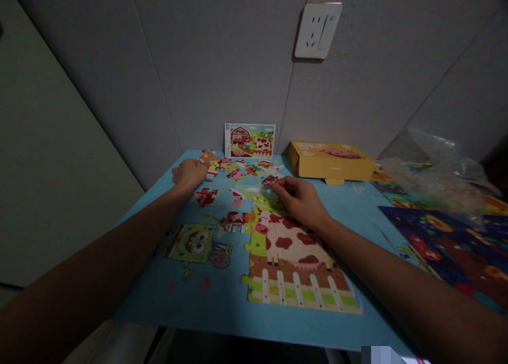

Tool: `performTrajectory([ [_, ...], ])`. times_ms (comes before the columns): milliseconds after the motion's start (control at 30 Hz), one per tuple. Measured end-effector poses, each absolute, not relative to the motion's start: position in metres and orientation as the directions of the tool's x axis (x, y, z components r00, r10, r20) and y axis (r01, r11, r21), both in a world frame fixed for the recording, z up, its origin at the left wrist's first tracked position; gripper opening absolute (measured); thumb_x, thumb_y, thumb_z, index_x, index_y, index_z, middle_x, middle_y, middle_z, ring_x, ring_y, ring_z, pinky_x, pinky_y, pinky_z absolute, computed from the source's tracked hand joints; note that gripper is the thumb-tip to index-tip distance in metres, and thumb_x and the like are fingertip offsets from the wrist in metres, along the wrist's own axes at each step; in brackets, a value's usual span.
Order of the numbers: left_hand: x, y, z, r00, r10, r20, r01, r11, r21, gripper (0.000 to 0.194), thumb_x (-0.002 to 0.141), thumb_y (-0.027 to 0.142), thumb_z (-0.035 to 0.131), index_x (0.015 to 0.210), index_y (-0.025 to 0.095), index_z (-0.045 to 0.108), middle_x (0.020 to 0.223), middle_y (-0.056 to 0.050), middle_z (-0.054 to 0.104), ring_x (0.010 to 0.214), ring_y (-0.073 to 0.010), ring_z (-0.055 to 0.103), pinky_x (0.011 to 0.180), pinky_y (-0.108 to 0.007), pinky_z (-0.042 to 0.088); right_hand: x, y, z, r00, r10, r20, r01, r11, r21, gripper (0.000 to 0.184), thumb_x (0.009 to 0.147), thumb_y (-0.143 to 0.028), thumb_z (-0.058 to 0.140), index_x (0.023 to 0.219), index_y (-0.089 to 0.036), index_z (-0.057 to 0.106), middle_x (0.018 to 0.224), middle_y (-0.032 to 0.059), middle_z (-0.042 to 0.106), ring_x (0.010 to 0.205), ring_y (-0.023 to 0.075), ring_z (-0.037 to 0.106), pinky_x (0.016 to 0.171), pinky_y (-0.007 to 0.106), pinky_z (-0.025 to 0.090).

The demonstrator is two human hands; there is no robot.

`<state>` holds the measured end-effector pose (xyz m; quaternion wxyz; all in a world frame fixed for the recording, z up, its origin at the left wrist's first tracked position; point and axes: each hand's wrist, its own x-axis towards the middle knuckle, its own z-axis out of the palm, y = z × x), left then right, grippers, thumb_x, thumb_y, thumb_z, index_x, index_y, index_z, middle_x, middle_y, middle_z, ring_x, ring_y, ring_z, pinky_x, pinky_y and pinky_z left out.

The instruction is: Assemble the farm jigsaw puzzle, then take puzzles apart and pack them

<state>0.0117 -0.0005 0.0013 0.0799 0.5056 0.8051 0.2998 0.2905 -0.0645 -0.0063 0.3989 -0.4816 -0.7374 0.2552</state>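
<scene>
A partly joined jigsaw puzzle point(291, 242) lies on the blue table, showing a spotted cow behind a white fence. Above its back edge, my right hand point(301, 199) is closed, with thumb and forefinger pinching a dark red-brown puzzle piece point(270, 181). My left hand point(190, 173) reaches to the back left among loose puzzle pieces point(238, 174). Its fingers are curled together; what they hold, if anything, is hidden. Nearer me are a loose red piece point(206, 196) and a piece with a figure in a hat point(234, 220), which lies against the puzzle's left side.
A picture card point(250, 140) of the farm scene leans on the back wall. Right of it sits a yellow box point(333, 162). Clear plastic wrapping point(436, 168) and a dark blue printed sheet point(456, 253) lie at the right. The blue table point(178, 306) carries a cartoon print.
</scene>
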Motion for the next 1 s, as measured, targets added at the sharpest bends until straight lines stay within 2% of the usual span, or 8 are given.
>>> performTrajectory([
  [67,0.0112,0.0024,-0.0005,-0.528,0.834,0.161,0.731,0.351,0.585,0.03,0.077,0.048,0.053,0.07,0.02,0.061,0.1,-0.02,0.064,0.118,-0.0428,0.042,0.088,-0.055,0.036,0.2908,-0.0642,-0.0064,-0.216,0.915,0.342,0.513,0.404,-0.758,0.037,0.087,-0.05,0.05,0.083,-0.016,0.064,0.064,0.0011,0.058,0.057,0.0125,0.046,0.053,0.027,0.033],
  [167,0.0121,0.005,-0.0021,-0.535,0.831,0.156,0.736,0.366,0.57,0.029,0.074,0.049,0.056,0.072,0.021,0.065,0.109,-0.019,0.062,0.12,-0.0425,0.04,0.091,-0.056,0.035,0.2908,-0.0635,-0.007,-0.219,0.913,0.343,0.515,0.407,-0.754,0.037,0.087,-0.049,0.05,0.083,-0.016,0.064,0.065,0.0019,0.058,0.057,0.0126,0.046,0.053,0.028,0.032],
  [633,0.0132,0.0044,-0.0021,-0.509,0.842,0.178,0.762,0.345,0.548,0.028,0.075,0.049,0.056,0.08,0.024,0.067,0.108,-0.015,0.063,0.118,-0.0409,0.041,0.089,-0.053,0.036,0.2901,-0.065,-0.0058,-0.216,0.922,0.321,0.513,0.387,-0.766,0.035,0.086,-0.049,0.051,0.082,-0.016,0.063,0.064,0.0011,0.058,0.056,0.0123,0.046,0.052,0.027,0.033],
  [1000,0.0136,0.0055,-0.0011,-0.513,0.844,0.155,0.765,0.368,0.528,0.034,0.074,0.054,0.054,0.082,0.023,0.068,0.113,-0.017,0.062,0.119,-0.043,0.04,0.091,-0.057,0.034,0.29,-0.0648,-0.0054,-0.218,0.919,0.327,0.519,0.393,-0.759,0.035,0.086,-0.049,0.05,0.08,-0.016,0.063,0.064,0.0012,0.059,0.057,0.0128,0.047,0.052,0.026,0.033],
])
